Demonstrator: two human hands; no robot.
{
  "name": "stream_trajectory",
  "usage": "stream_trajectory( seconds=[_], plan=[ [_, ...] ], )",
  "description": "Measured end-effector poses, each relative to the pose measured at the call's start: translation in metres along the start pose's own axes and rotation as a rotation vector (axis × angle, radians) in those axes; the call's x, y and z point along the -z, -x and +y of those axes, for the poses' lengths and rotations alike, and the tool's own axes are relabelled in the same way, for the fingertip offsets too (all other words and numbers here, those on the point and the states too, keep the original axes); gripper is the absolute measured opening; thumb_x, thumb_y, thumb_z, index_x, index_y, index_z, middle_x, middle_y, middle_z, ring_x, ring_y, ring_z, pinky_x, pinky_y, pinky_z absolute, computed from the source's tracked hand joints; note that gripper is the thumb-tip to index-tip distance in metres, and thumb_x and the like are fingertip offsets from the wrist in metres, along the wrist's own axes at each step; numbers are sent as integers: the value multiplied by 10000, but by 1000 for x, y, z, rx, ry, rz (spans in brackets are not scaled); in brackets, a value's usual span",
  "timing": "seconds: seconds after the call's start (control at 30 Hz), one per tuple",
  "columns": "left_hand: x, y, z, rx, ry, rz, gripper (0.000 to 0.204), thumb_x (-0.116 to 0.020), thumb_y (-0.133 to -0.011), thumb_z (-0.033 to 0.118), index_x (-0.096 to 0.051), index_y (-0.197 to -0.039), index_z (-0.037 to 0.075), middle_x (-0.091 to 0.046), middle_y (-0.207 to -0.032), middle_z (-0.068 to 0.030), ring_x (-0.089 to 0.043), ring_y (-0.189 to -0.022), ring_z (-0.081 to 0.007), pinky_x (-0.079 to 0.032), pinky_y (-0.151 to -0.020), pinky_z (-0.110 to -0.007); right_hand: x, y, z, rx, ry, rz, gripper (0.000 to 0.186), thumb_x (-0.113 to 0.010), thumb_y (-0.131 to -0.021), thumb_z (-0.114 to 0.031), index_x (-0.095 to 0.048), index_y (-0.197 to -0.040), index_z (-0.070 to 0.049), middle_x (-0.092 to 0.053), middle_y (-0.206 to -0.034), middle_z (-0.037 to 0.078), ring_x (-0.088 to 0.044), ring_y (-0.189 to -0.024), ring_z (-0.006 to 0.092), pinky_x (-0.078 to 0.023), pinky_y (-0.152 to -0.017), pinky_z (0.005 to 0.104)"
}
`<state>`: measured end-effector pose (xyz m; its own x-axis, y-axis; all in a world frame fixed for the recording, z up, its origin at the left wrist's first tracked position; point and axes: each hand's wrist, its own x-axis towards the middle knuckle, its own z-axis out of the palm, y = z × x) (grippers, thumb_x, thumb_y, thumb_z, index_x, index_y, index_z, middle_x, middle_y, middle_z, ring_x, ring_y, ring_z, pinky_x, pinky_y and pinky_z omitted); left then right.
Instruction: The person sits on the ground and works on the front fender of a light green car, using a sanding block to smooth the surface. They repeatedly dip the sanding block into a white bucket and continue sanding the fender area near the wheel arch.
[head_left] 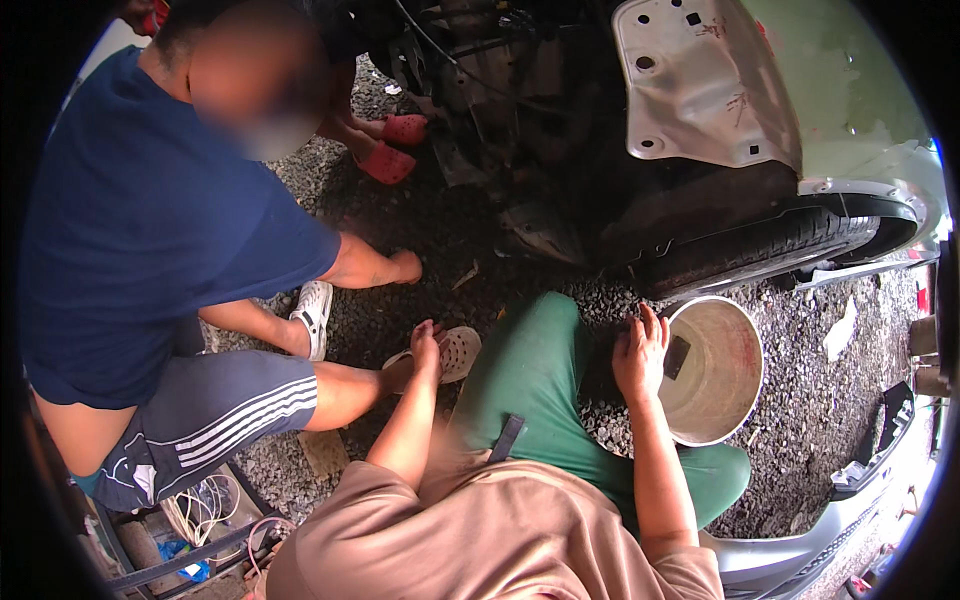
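Note:
My left hand [428,350] is raised beside my green trouser leg, its fingers curled together; whether anything small is in them I cannot make out. Behind it shows a pale perforated clog [460,355] on a co-worker's foot. My right hand [640,352] is held up at the left rim of a pale round bucket [745,375], fingers apart and loosely bent, with no held thing visible. Just right of that hand, a dark squarish patch [677,356] shows against the inside of the bucket.
A co-worker in a navy shirt [170,230] bends in from the left, one arm reaching toward the gravel. Red clogs [387,163] mark another person's feet. Ahead stands a partly dismantled car with a tire [760,250] and bare metal panel [700,90]. A bumper-like part [800,550] lies at right.

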<state>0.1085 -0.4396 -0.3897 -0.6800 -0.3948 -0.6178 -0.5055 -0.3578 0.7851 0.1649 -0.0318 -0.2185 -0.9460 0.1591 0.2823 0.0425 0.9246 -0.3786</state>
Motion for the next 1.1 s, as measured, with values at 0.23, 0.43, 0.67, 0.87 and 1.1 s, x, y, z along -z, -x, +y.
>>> stream_trajectory(
  seconds=[0.23, 0.43, 0.67, 0.87, 1.1],
  plan=[
    [-2, -11, 48, 36, 179, 85, 362, -460, -1042, 292, -469, -1344, 92, -539, -1350, -157, -591, -1161, -295, -525, -944, -424, -4, 1, 3, -36, -9, 32, 335, -590, -819, -41, -615, -1151, -3, -516, -1376, 193, -456, -1309, 378, -289, -1175, 501],
    [5, -18, 47, 56, 219, 127, 413, -476, -1038, 298, -437, -1388, 82, -511, -1390, -161, -568, -1199, -299, -498, -997, -436, -4, 0, 5, -47, -24, 18, 338, -585, -811, -31, -618, -1146, -6, -520, -1369, 192, -462, -1305, 373, -296, -1174, 501],
    [4, 6, 83, 27, 484, 79, 624, -421, -1035, 460, -342, -1471, 20, -380, -1503, -180, -462, -1324, -310, -424, -1090, -447, -1, -1, 3, -40, -18, 25, 295, -600, -806, -36, -631, -1097, 3, -558, -1326, 204, -509, -1267, 341, -290, -1172, 496],
    [-41, 85, 164, -78, 528, -620, 634, -310, -1015, 593, -508, -1396, 127, -545, -1405, -133, -469, -1337, -291, -318, -1152, -470, -2, 0, 4, -49, -3, 27, 250, -603, -823, -57, -637, -1064, 6, -572, -1311, 206, -528, -1250, 328, -287, -1171, 485],
    [-46, 87, 145, 372, 1029, -446, 475, -382, -987, 421, -596, -1238, 79, -625, -1266, -137, -529, -1277, -322, -317, -1163, -493, 2, 0, 1, -60, -56, 39, 277, -591, -802, -47, -657, -1069, -14, -585, -1284, 165, -527, -1249, 311, -297, -1175, 481]
  ],
)
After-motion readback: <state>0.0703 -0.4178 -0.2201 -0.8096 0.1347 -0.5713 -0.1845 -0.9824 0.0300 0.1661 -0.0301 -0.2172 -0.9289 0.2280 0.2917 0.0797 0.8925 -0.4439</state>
